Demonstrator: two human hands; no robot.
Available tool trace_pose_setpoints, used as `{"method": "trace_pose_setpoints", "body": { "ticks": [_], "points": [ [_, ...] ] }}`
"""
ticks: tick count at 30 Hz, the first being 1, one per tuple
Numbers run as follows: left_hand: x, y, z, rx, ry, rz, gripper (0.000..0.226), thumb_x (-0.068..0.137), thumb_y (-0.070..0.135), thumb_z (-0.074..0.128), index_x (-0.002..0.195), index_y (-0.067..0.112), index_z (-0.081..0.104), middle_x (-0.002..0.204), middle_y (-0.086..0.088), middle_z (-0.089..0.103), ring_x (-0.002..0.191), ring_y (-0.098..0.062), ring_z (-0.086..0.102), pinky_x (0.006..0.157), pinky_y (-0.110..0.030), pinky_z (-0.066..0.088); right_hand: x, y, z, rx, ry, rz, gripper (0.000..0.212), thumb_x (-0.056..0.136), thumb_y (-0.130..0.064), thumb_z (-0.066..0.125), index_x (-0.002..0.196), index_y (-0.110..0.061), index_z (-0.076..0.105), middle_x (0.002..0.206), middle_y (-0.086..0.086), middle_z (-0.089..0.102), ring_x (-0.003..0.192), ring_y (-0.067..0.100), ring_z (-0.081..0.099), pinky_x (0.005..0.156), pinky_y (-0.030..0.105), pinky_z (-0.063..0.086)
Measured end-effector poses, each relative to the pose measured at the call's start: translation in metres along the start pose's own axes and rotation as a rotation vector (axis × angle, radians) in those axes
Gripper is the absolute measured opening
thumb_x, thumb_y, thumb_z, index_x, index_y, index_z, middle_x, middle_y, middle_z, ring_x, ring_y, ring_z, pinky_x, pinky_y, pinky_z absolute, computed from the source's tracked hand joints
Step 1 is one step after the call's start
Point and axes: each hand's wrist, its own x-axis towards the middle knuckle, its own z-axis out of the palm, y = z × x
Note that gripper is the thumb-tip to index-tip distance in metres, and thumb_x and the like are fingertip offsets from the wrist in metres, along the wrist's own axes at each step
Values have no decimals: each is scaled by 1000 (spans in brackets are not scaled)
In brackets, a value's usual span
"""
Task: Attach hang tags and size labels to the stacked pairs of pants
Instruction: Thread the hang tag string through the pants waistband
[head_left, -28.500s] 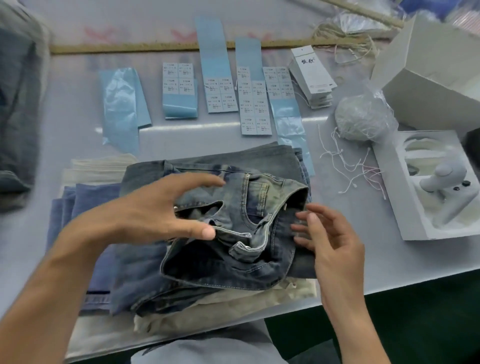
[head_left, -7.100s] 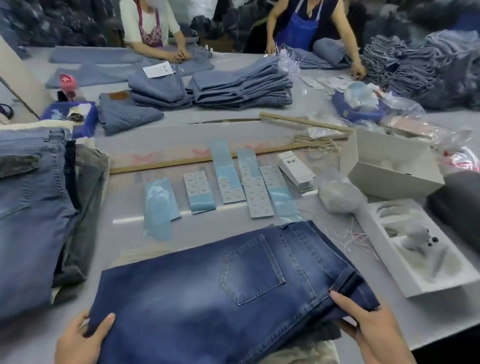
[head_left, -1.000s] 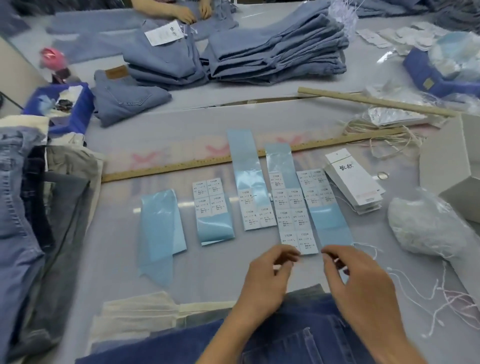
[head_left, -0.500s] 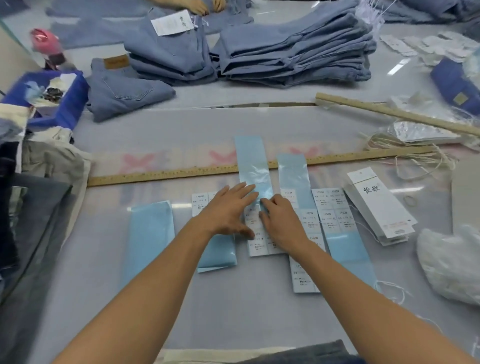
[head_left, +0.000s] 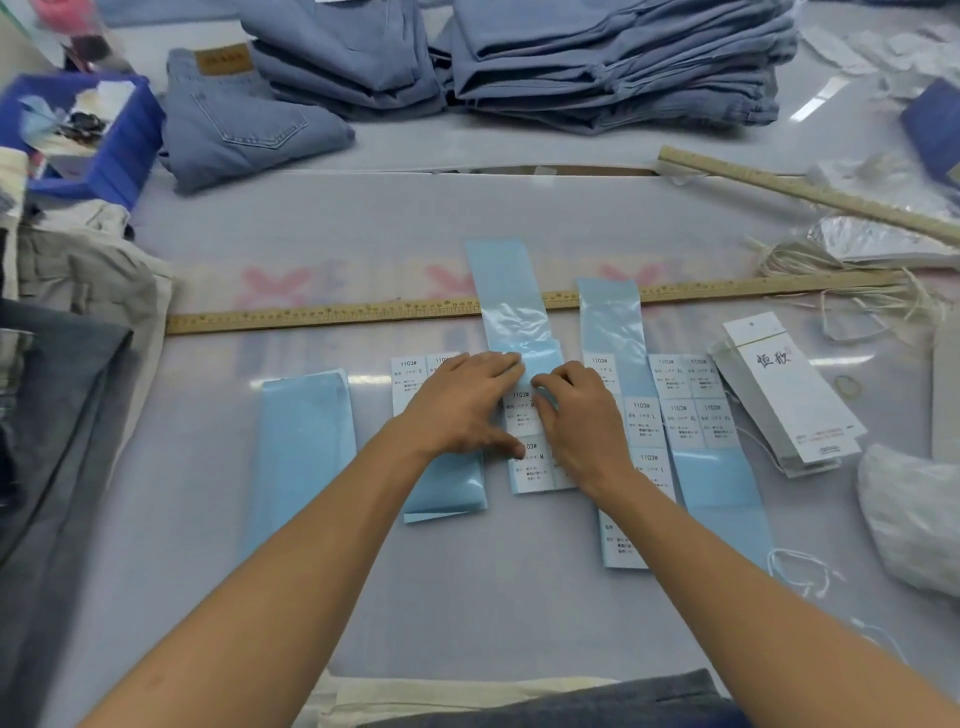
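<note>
Table (head_left: 519, 208) | label strip (head_left: 530, 457) lengthwise away | both hands' fingers flat on it

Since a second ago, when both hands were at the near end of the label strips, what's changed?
Both hands moved away from the body to the middle label strip: the left hand lies flat on it, the right hand picks at a label beside it. The hang tags and ruler stayed put.

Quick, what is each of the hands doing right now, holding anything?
Left hand: open, fingers flat on the label strip, thumb pressing it down.
Right hand: fingertips at a label on the same strip; whether it pinches one cannot be told.
</note>
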Motion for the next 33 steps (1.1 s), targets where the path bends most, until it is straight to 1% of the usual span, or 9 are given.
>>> {"method": "trace_pose_setpoints", "body": {
  "ticks": [7, 13, 18, 20, 22, 26, 30, 32, 33],
  "points": [
    [-1, 1, -3, 26, -42, -15, 114, 75, 78, 66, 162, 24, 17, 171, 7, 10, 156, -13, 9, 126, -40, 2, 0, -9, -5, -140, 51, -75, 9, 92, -9, 68, 96, -5, 75, 98, 11, 67, 88, 32, 59, 71, 45, 50],
    [0, 2, -5, 37, -91, -23, 117, 75, 80, 64, 163, 24, 12, 171, 8, 4, 157, -13, 4, 126, -43, -2, 9, -12, -9, 9, -64, 68, 15, 94, -23, 65, 102, -13, 73, 107, 4, 63, 100, 23, 56, 84, 38, 49],
    [1, 2, -8, 36, -131, -38, 120, 74, 80, 65, 163, 24, 8, 171, 9, 0, 157, -11, -1, 125, -42, -6, 12, -11, -21, 204, -95, 195, 3, 92, -19, 67, 90, -18, 66, 101, -3, 60, 90, 13, 59, 78, 26, 46],
    [1, 1, -9, 27, -140, -41, 120, 74, 80, 66, 163, 25, 8, 171, 10, -1, 157, -10, -1, 125, -43, -6, 4, -10, -28, 347, -70, 304, 7, 91, -16, 68, 85, -19, 65, 98, -3, 64, 85, 10, 62, 74, 22, 48],
    [1, 0, -10, 24, -149, -43, 121, 73, 80, 67, 163, 25, 7, 171, 10, -1, 157, -10, -1, 125, -43, -6, -5, -2, -44, 598, -20, 443, 9, 92, -16, 69, 84, -20, 70, 90, -5, 70, 83, 6, 65, 68, 16, 48],
    [2, 3, -12, 50, -173, -37, 120, 75, 77, 67, 163, 24, 5, 171, 7, -2, 157, -12, -3, 124, -44, -8, -23, 28, -106, 1077, 206, 596, 13, 94, -17, 70, 84, -24, 76, 85, -7, 74, 87, 8, 68, 77, 24, 55],
    [0, 15, -16, 105, -146, 24, 110, 82, 67, 70, 163, 25, 9, 172, -1, 0, 158, -17, -4, 124, -43, -10, -68, 77, -178, 900, 321, 511, 15, 93, -12, 71, 92, -25, 78, 88, -3, 76, 84, 7, 70, 77, 17, 57],
    [-2, 27, -18, 149, -137, 62, 101, 86, 55, 72, 162, 26, 12, 171, -1, 3, 158, -18, -3, 125, -45, -8, -96, 107, -217, 954, 482, 575, 13, 95, -13, 70, 102, -24, 72, 98, 2, 72, 90, 11, 70, 85, 25, 58],
    [-2, 35, -20, 173, -139, 82, 96, 89, 47, 72, 162, 26, 13, 171, -1, 7, 158, -19, -1, 126, -46, -6, -111, 117, -231, 934, 515, 616, 9, 94, -22, 72, 102, -27, 71, 99, 1, 71, 91, 13, 70, 86, 28, 59]
  ]
}}
